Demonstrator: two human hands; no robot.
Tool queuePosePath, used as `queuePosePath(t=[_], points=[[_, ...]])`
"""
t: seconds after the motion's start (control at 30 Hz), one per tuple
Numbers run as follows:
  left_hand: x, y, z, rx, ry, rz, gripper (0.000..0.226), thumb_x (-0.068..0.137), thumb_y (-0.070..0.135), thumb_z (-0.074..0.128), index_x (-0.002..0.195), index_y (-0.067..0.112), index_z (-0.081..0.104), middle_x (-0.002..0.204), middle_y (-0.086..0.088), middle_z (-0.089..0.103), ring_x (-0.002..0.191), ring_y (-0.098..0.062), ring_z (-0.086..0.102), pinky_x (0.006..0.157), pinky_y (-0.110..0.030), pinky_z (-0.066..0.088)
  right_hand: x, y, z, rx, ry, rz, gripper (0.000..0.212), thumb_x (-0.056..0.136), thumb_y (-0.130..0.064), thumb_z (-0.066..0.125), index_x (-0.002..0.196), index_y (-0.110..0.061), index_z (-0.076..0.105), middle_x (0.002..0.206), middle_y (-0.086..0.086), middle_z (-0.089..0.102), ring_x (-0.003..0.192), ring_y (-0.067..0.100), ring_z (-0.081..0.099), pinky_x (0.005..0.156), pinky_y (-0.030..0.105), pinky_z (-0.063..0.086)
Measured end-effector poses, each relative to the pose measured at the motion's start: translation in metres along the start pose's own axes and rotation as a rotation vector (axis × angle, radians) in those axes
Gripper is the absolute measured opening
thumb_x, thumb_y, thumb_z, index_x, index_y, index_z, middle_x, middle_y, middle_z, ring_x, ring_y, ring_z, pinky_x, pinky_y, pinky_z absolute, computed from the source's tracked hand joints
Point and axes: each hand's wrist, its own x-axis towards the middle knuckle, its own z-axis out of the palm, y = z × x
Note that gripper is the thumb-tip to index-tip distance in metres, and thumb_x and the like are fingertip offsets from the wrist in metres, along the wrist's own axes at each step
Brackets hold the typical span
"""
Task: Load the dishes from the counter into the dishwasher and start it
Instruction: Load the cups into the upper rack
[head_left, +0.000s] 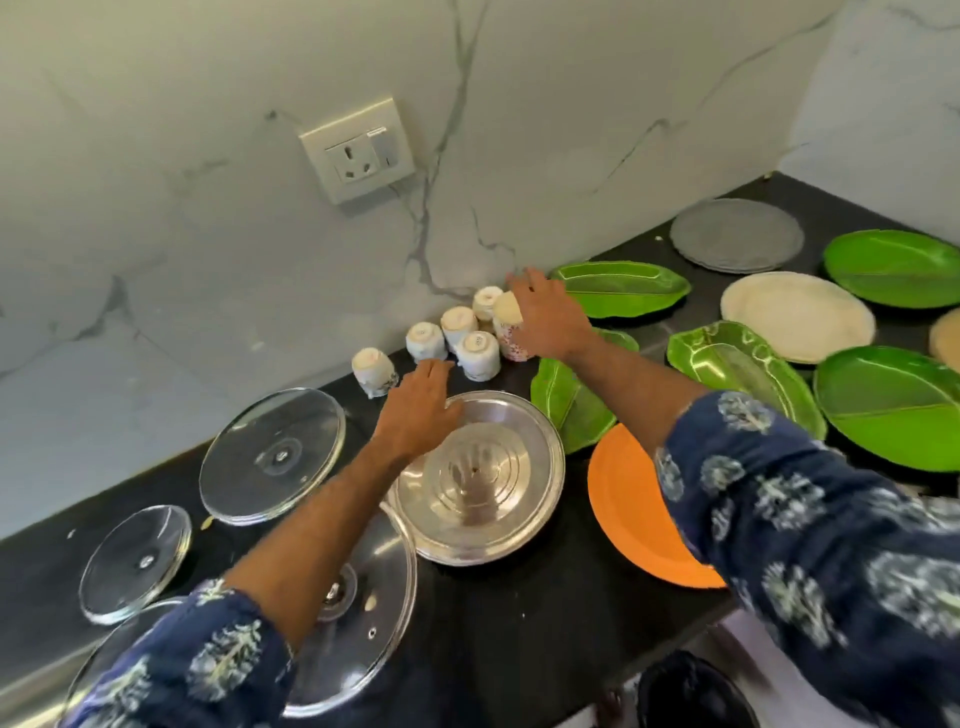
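Several small white cups stand upside down on the black counter near the marble wall. My right hand grips one tilted cup at the right end of the group. My left hand hovers with straight fingers above a steel lid, fingertips close to a white cup. Another cup stands apart at the left. The dishwasher is out of sight.
Two glass lids lie at the left, and a larger lid sits under my left forearm. An orange plate, green leaf-shaped plates, a cream plate and a grey plate fill the right side.
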Motion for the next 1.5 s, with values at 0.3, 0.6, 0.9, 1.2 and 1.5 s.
queuePosePath(t=[0.3, 0.6, 0.9, 1.2, 1.5], points=[[0.058, 0.009, 0.006, 0.023, -0.045, -0.083, 0.058, 0.095, 0.035, 0.059, 0.145, 0.015, 0.038, 0.149, -0.01, 0.043, 0.124, -0.029, 0.052, 0.1, -0.047, 0.048, 0.052, 0.025, 0.03, 0.141, -0.198, -0.027, 0.074, 0.083, -0.029, 0.071, 0.146, -0.023, 0.034, 0.138, 0.019, 0.038, 0.109, 0.048, 0.059, 0.089, 0.048, 0.051], [0.105, 0.014, 0.016, 0.062, -0.086, -0.073, 0.069, 0.094, 0.036, 0.064, 0.151, 0.019, 0.029, 0.157, -0.008, 0.034, 0.137, -0.029, 0.044, 0.108, -0.045, 0.043, -0.001, 0.066, 0.006, 0.669, 0.074, -0.005, 0.087, 0.067, -0.022, 0.082, 0.143, -0.028, 0.039, 0.13, 0.006, 0.032, 0.114, 0.023, 0.047, 0.104, 0.04, 0.044], [0.117, 0.002, 0.047, 0.204, 0.0, 0.062, 0.065, 0.089, 0.026, 0.07, 0.146, 0.019, 0.04, 0.152, -0.015, 0.034, 0.124, -0.041, 0.052, 0.097, -0.053, 0.05, -0.142, 0.088, -0.02, 1.657, 0.149, 0.42, 0.059, 0.079, -0.001, 0.076, 0.125, -0.024, 0.048, 0.134, 0.018, 0.046, 0.119, 0.031, 0.058, 0.085, 0.042, 0.059], [0.088, 0.004, 0.025, 0.322, 0.17, 0.299, 0.07, 0.073, 0.042, 0.079, 0.131, 0.02, 0.047, 0.123, -0.011, 0.06, 0.109, -0.036, 0.058, 0.089, -0.054, 0.045, -0.26, 0.055, -0.03, 1.721, 0.323, 0.596, 0.068, 0.066, -0.005, 0.079, 0.124, -0.024, 0.047, 0.135, 0.02, 0.052, 0.121, 0.034, 0.059, 0.092, 0.048, 0.056], [-0.026, 0.129, 0.005, -1.007, -0.136, 0.327, 0.046, 0.084, 0.036, 0.079, 0.118, 0.021, 0.052, 0.109, -0.003, 0.063, 0.083, -0.003, 0.067, 0.064, -0.021, 0.055, -0.39, 0.019, -0.07, 1.833, 0.635, 0.654, 0.068, 0.072, 0.001, 0.076, 0.132, -0.012, 0.046, 0.137, 0.024, 0.052, 0.115, 0.038, 0.063, 0.083, 0.047, 0.059]])
